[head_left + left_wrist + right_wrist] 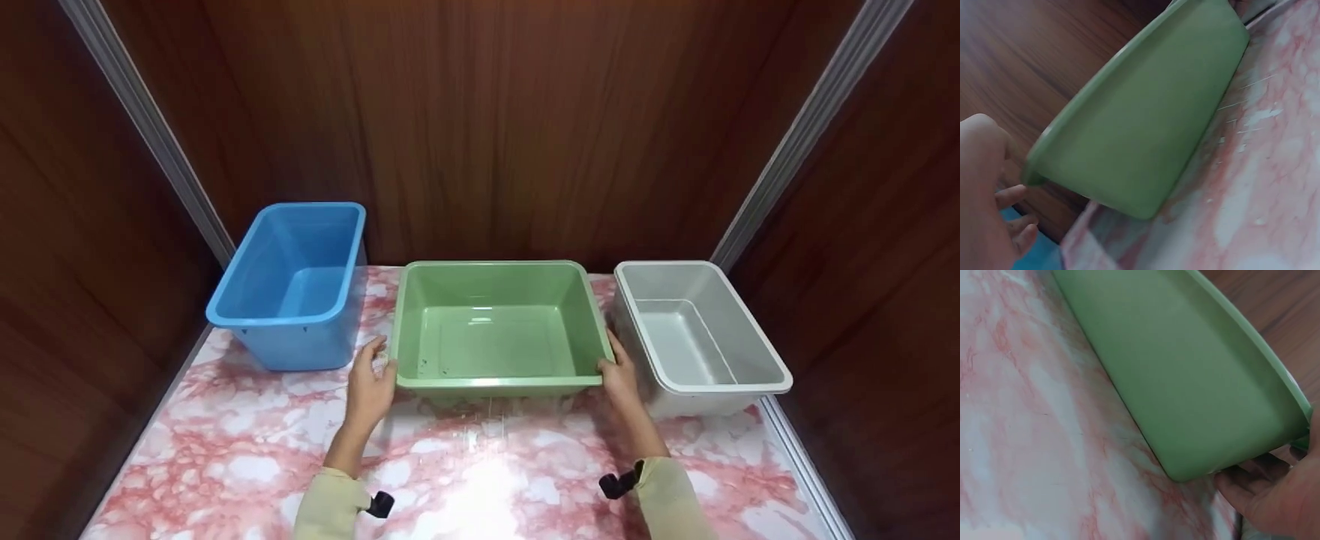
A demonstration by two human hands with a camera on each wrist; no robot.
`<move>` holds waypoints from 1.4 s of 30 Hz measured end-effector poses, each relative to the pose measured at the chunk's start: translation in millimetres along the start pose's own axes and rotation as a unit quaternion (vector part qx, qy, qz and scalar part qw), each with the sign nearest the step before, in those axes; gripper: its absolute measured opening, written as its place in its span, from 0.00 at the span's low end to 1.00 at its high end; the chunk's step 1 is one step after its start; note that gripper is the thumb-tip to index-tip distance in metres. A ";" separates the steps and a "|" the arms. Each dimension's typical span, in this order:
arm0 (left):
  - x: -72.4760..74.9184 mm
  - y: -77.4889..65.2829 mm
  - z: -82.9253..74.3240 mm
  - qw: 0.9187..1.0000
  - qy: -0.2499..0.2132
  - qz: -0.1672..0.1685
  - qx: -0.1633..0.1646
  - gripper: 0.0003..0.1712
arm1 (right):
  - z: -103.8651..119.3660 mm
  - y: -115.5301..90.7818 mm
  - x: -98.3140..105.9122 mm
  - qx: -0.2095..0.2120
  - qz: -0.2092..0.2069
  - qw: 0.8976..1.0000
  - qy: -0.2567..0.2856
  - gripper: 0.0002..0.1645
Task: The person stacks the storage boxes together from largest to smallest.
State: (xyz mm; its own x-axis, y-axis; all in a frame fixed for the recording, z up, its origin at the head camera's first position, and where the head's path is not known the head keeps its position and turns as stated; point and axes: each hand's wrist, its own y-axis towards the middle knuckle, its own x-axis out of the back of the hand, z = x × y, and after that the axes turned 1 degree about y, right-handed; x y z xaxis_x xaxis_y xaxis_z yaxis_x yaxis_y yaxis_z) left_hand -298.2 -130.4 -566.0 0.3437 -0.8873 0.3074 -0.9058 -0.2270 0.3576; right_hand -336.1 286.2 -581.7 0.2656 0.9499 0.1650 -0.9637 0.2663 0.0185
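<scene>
A green plastic tub (495,341) with a wide rim stands on the marbled table in the middle of the head view. Beside its left front corner is my left hand (371,386), its thumb close to the rim. The left wrist view shows the fingers (1012,197) of this hand loosely bent near the tub's corner, not wrapped round it. At the right end, my right hand (621,379) grips the tub, thumb at the rim and fingers along the outer side. In the right wrist view, these fingers (1235,489) lie under the rim against the wall.
A taller blue bin (300,341) stands at the left, close to my left hand. To the right, a light grey tub (716,390) sits very near my right hand. Brown wood-grain panels (480,135) enclose the back and sides. The table (247,442) has a pink-and-white marbled surface.
</scene>
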 end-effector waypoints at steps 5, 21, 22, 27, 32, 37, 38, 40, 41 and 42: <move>21.8 7.1 -25.4 0.993 0.090 -0.041 -0.071 0.23 | -1.5 -4.2 4.1 -0.002 -0.005 1.000 0.002 0.46; 83.0 67.0 -10.7 0.933 0.344 0.009 -0.105 0.31 | 1.5 -6.8 9.2 0.003 -0.013 1.000 0.018 0.45; 84.1 68.6 -7.1 0.929 0.356 0.010 -0.104 0.31 | 2.0 -6.8 8.6 0.002 -0.010 1.000 0.024 0.46; 87.5 72.9 6.7 0.916 0.386 0.007 -0.106 0.33 | 2.3 -6.8 6.0 -0.005 -0.001 1.000 0.026 0.46; 88.8 78.5 12.4 0.908 0.406 0.013 -0.102 0.38 | 0.2 -8.0 4.5 -0.004 -0.005 1.000 0.018 0.46; 89.0 85.2 16.1 0.903 0.418 0.006 -0.097 0.47 | -0.3 -8.5 2.1 -0.001 -0.005 1.000 0.021 0.45; 88.9 85.7 16.6 0.903 0.418 0.004 -0.096 0.48 | -0.2 -8.4 1.7 0.000 -0.003 1.000 0.022 0.45; 88.6 85.7 17.6 0.903 0.420 0.000 -0.094 0.49 | -0.4 -8.3 1.3 -0.001 -0.003 1.000 0.024 0.45; 88.7 85.5 18.0 0.902 0.420 -0.002 -0.095 0.49 | -0.5 -8.4 1.2 -0.001 -0.002 1.000 0.025 0.44; 88.8 85.2 18.3 0.902 0.421 -0.003 -0.096 0.48 | -0.6 -8.7 1.2 -0.002 -0.002 1.000 0.024 0.44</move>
State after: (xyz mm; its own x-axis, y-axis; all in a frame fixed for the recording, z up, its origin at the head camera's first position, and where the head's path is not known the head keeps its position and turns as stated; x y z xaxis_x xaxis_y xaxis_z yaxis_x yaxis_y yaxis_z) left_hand -349.4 -235.9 -524.3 0.4879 -0.2480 0.8369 -0.8716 -0.0861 0.4826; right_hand -327.3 285.1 -582.3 0.2707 0.9556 0.1167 -0.9625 0.2709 0.0144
